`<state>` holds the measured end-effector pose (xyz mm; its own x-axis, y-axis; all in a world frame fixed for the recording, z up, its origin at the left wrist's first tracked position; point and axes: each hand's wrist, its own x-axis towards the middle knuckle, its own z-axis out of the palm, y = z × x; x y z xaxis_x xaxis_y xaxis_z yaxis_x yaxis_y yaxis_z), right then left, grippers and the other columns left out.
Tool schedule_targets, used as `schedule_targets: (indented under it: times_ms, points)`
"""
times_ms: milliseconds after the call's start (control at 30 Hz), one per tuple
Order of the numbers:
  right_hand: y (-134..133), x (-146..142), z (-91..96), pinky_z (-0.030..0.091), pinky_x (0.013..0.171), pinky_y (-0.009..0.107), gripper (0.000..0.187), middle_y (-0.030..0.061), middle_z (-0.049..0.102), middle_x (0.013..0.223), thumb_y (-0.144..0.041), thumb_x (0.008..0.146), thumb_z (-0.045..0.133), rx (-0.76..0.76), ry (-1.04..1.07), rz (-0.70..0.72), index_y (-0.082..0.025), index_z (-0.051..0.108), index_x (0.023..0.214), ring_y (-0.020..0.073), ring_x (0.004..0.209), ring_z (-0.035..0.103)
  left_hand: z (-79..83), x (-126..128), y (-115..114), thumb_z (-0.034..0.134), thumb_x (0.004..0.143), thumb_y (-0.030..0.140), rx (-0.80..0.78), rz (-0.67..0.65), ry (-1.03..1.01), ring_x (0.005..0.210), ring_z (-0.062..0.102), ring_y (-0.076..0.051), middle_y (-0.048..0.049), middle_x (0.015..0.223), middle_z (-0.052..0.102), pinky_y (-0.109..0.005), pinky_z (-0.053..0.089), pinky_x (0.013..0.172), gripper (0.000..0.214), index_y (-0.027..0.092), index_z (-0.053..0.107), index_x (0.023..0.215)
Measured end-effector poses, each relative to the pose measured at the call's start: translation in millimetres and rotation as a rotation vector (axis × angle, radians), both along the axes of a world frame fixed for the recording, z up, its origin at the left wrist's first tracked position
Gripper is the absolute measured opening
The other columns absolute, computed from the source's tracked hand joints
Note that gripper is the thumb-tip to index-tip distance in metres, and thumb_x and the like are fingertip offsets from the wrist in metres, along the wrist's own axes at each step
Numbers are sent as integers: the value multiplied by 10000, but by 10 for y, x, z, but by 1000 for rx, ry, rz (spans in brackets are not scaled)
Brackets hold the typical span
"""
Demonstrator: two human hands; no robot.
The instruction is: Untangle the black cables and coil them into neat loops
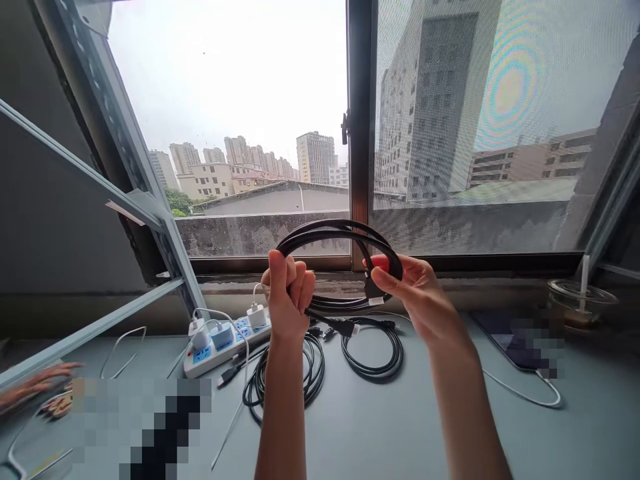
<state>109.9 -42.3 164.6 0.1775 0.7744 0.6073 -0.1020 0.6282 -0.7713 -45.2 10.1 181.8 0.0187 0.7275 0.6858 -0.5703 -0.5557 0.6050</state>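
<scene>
Both my hands hold a coiled black cable (340, 233) up in front of the window. My left hand (287, 293) is a closed fist round the coil's left side. My right hand (417, 293) pinches the coil's right side, where a red part and a small white tag show by the fingers. Below them on the grey table (380, 433) lie two more black cable coils, one (300, 377) under my left forearm and a smaller one (373, 347) to its right.
A white power strip (225, 337) with blue sockets and white chargers sits at the left, white leads trailing from it. A dark tablet (515, 337) with a white cable and a clear plastic cup (580, 300) stand at the right. Another person's hand (35, 387) shows at far left.
</scene>
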Motion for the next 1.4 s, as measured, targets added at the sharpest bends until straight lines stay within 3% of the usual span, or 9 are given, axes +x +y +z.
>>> schedule_targets:
  times_ms: [333, 467, 600, 700, 800, 900, 1100, 1300, 1400]
  points:
    - [-94, -67, 101, 330, 462, 224, 536, -35, 398, 443, -580, 781, 597, -53, -15, 372, -181, 466, 449, 90, 488, 422, -71, 142, 195, 575, 678, 725, -55, -78, 132, 263, 227, -37, 78, 335, 204, -210, 125, 287, 674, 185, 245, 449]
    - [-159, 1, 123, 363, 516, 234, 541, -27, 407, 473, -567, 820, 543, 9, -124, 377, -186, 416, 458, 109, 564, 475, -102, 98, 273, 568, 688, 720, -31, 145, 311, 269, 326, -55, 54, 308, 300, -213, 221, 300, 646, 190, 336, 402]
    - [-124, 83, 61, 433, 555, 221, 253, -27, 591, 662, -404, 750, 686, -61, -303, -39, -191, 619, 869, 103, 609, 544, -100, 61, 309, 604, 681, 689, -113, 299, 320, 261, 234, -38, 66, 301, 265, -214, 191, 282, 657, 197, 296, 374]
    - [5, 122, -9, 474, 583, 235, 558, 11, 661, 958, -273, 744, 680, -1, -427, -481, -273, 508, 1275, 124, 709, 596, -84, 81, 285, 651, 684, 623, -127, 360, 354, 269, 199, -27, 74, 297, 249, -211, 159, 292, 648, 190, 293, 361]
    - [141, 158, -66, 492, 673, 265, 538, 21, 632, 1108, -168, 810, 571, 93, -647, -693, -313, 506, 1324, 141, 799, 613, -94, 145, 267, 653, 704, 583, -147, 388, 450, 277, 199, -23, 75, 310, 255, -210, 129, 302, 617, 185, 320, 371]
    - [204, 213, -108, 485, 709, 274, 459, 13, 659, 1011, -138, 843, 527, 52, -767, -780, -296, 577, 1270, 159, 823, 628, -132, 218, 289, 639, 707, 585, -170, 360, 566, 290, 202, -26, 74, 328, 248, -210, 130, 306, 609, 190, 310, 379]
    - [375, 460, -273, 501, 667, 249, 396, 7, 666, 1065, -230, 863, 561, -176, -647, -514, -307, 596, 1250, 62, 510, 597, -235, 306, 409, 586, 719, 615, -230, 292, 813, 310, 265, -42, 56, 330, 302, -188, 217, 327, 587, 193, 328, 402]
    - [733, 650, -596, 507, 628, 241, 393, 45, 718, 974, -184, 836, 571, -377, -616, -387, -202, 626, 1225, 59, 426, 560, -416, 327, 561, 667, 668, 274, -288, 76, 1220, 462, 514, -112, 14, 552, 586, -169, 329, 363, 208, 180, 487, 712]
    - [815, 693, -726, 475, 527, 201, 401, 48, 707, 1012, -127, 808, 585, -496, -633, -265, -194, 640, 1199, 53, 443, 572, -579, 343, 698, 596, 673, 137, -344, 80, 1413, 497, 546, -121, -3, 682, 621, -180, 364, 378, 228, 172, 481, 866]
